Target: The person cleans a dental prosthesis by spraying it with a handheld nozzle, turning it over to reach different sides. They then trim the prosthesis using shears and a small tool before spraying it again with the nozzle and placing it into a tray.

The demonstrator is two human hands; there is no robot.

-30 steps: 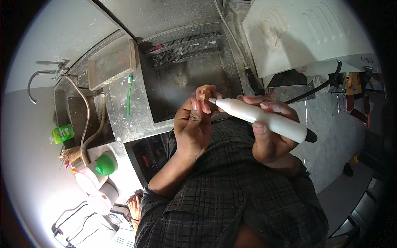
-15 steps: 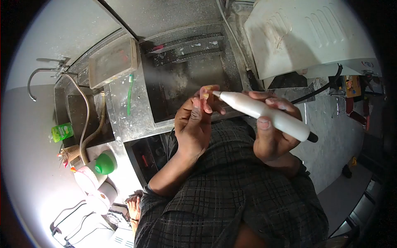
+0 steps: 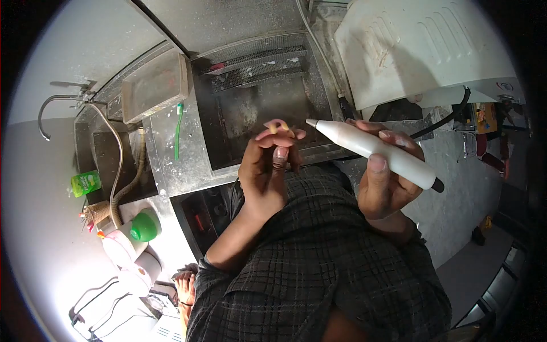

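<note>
My left hand point(image 3: 266, 185) pinches a small pink denture point(image 3: 279, 130) with yellowish patches, thumb below and fingers around it. In my right hand point(image 3: 390, 174) is a thick white pen-shaped steam handpiece point(image 3: 364, 142) with a narrow metal tip and a black rear end. Its tip points up and left toward the denture, a short gap away. Both hands are above the front edge of a grimy metal basin point(image 3: 250, 108). My left fingers partly hide the denture.
A green toothbrush point(image 3: 178, 134) lies on the metal counter beside a translucent tub point(image 3: 154, 85). Farther left are a curved tap point(image 3: 43, 117), a green packet point(image 3: 85, 183) and a green bowl point(image 3: 144, 226). Another person's hand point(image 3: 184, 288) shows at lower left.
The whitish jet over the basin has faded. My left hand has turned the denture, showing its curved shape. My right hand has drawn the handpiece slightly right, away from it.
</note>
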